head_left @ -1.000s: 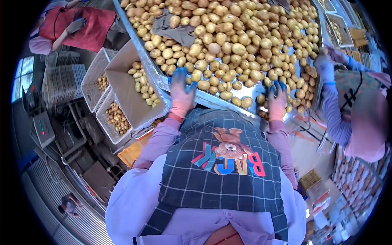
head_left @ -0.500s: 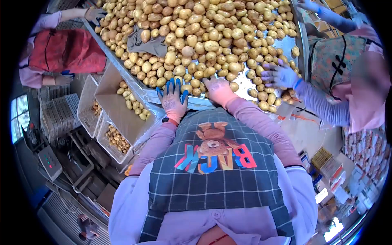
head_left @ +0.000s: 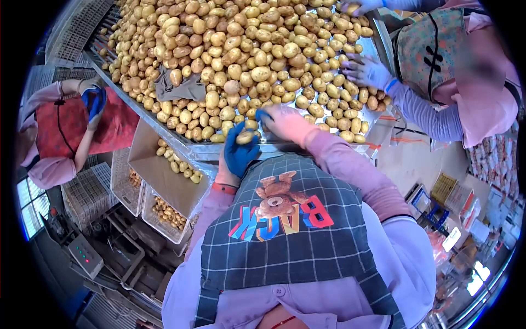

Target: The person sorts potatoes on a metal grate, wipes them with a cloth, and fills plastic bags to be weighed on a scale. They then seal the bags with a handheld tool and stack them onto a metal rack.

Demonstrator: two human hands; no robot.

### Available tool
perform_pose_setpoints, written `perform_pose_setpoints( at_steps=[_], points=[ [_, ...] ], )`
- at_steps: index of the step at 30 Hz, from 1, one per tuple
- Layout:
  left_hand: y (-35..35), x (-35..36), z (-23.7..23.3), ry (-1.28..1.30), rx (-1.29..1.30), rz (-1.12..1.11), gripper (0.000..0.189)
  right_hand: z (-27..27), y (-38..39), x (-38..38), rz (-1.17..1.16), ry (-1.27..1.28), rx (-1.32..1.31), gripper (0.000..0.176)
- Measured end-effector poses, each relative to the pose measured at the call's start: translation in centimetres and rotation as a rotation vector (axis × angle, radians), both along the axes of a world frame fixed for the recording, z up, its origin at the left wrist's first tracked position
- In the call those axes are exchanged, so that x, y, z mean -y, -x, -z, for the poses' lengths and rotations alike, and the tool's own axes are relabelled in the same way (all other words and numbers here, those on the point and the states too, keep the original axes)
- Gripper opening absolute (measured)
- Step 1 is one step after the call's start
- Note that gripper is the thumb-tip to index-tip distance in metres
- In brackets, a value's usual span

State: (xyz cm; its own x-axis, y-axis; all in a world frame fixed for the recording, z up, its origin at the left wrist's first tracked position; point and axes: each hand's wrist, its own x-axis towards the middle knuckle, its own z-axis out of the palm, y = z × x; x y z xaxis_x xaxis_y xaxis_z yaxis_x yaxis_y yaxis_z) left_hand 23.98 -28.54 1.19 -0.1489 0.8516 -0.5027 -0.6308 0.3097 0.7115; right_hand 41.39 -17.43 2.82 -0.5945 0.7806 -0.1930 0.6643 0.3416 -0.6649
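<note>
Your left hand (head_left: 239,153) is palm up, grip closed around one potato (head_left: 245,137), just above near edge of metal surface (head_left: 208,151). Your right hand (head_left: 282,122) lies palm down on potato heap (head_left: 246,55) beside it; cannot tell whether that grip holds anything. Co-worker's gloved hand (head_left: 366,71) rests on heap, right side. Cardboard box (head_left: 159,175) sits below edge, left.

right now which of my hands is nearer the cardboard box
Left. The left hand holds a potato at the edge of the table, just beside the cardboard box. The right hand lies on the potatoes, farther from it.
</note>
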Motion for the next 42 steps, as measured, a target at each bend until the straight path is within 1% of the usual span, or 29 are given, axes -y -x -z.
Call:
perform_pose_setpoints(
  at_steps=[3,5,6,8,10,11,13,15,16,17,18,20,22,23,25,27,28,29,30,31,32,33,34,35,36,37,39,41,42],
  points=[
    [1.3,-0.7,3.6,0.039,0.580,0.219,0.029,3.3,0.6,-2.7,0.078,-0.106,0.254,0.038],
    [0.1,-1.4,4.6,0.126,0.300,0.250,0.030,3.7,-0.2,-2.8,-0.046,-0.090,0.223,0.039],
    [-0.4,-1.2,5.8,-0.022,-0.011,0.348,0.035,3.7,-0.6,-2.8,-0.055,-0.039,0.273,0.040],
    [-1.5,-1.7,4.8,-0.181,-0.323,0.446,0.040,5.3,-2.3,-1.8,-0.027,-0.051,0.243,0.044],
    [-1.7,-2.1,2.1,0.055,0.628,0.111,0.050,5.1,-3.6,-1.4,0.069,0.125,0.184,0.056],
    [-1.6,-2.4,1.5,0.057,0.629,0.114,0.050,4.4,-3.5,-0.6,0.286,0.159,0.041,0.057],
    [-1.7,-2.3,0.7,-0.016,0.750,0.121,0.052,1.6,-3.3,-0.1,0.095,0.340,-0.133,0.056],
    [-1.8,-1.7,1.3,0.027,0.814,0.123,0.052,0.1,-2.6,-0.9,0.014,0.179,-0.211,0.041],
    [-1.5,-0.8,3.7,-0.123,0.366,0.323,0.052,1.3,-2.2,-2.5,0.191,-0.001,-0.140,0.037],
    [-1.0,-0.8,4.6,-0.075,0.683,0.268,0.053,2.9,-1.9,-4.5,0.360,-0.186,-0.068,0.034],
    [-0.6,-0.8,5.6,0.006,0.988,0.205,0.055,4.9,-1.9,-6.5,0.302,-0.264,0.070,0.032],
    [-0.3,-0.8,5.2,0.032,0.953,0.215,0.054,5.8,-1.2,-8.7,0.246,-0.336,0.195,0.030],
    [0.0,-1.0,5.0,0.052,0.916,0.236,0.054,4.7,0.0,-10.3,0.066,-0.064,0.458,0.035],
    [0.0,-0.8,5.5,0.026,0.810,0.215,0.053,5.6,0.1,-10.2,0.046,0.031,0.439,0.027],
    [-0.6,-0.3,6.4,-0.022,0.612,0.183,0.051,5.8,-0.1,-8.5,0.080,-0.044,0.427,0.036],
    [-0.3,-0.9,5.4,0.001,0.971,0.267,0.046,3.7,0.0,-5.3,0.400,0.014,0.140,0.054],
    [-1.0,-1.3,4.2,-0.067,0.556,0.347,0.046,2.5,0.2,-3.2,0.411,0.103,0.001,0.051],
    [-1.7,-1.0,3.7,-0.122,0.139,0.411,0.050,0.8,0.0,-1.0,0.230,0.066,-0.187,0.047],
    [-1.6,-0.8,4.4,-0.077,0.307,0.370,0.050,1.3,-0.2,0.7,-0.062,0.038,-0.317,0.043],
    [-1.6,-0.7,5.1,-0.023,0.476,0.319,0.050,2.6,-0.4,2.8,-0.197,-0.128,-0.264,0.044],
    [-1.6,-0.7,5.4,0.038,0.635,0.264,0.051,2.6,-1.3,3.0,-0.199,-0.083,-0.278,0.045],
    [-0.5,-1.0,5.5,0.083,1.115,0.384,0.052,2.5,-2.9,3.0,-0.203,-0.045,-0.292,0.047],
    [-0.7,-1.2,5.0,0.082,1.118,0.388,0.052,2.0,-4.7,2.8,-0.250,-0.172,-0.261,0.046],
    [-0.9,-1.3,4.5,0.078,0.854,0.428,0.053,1.5,-6.9,2.6,-0.297,-0.298,-0.232,0.044],
    [-1.0,-1.4,4.3,0.072,0.588,0.462,0.055,1.8,-9.3,2.8,-0.221,-0.134,-0.161,0.042],
    [-0.9,-1.4,4.4,0.071,0.588,0.464,0.055,2.2,-11.7,3.3,-0.144,0.030,-0.091,0.040],
    [-0.6,-1.4,5.0,0.084,0.831,0.313,0.058,2.4,-16.3,4.0,-0.098,-0.021,0.113,0.038],
    [-0.9,-1.6,5.1,-0.227,0.769,0.437,0.065,3.6,-18.7,4.1,0.237,-0.181,0.223,0.039],
    [-1.1,-1.9,4.5,-0.091,0.754,0.389,0.068,4.2,-18.9,3.7,0.228,-0.176,0.227,0.039]
  ],
)
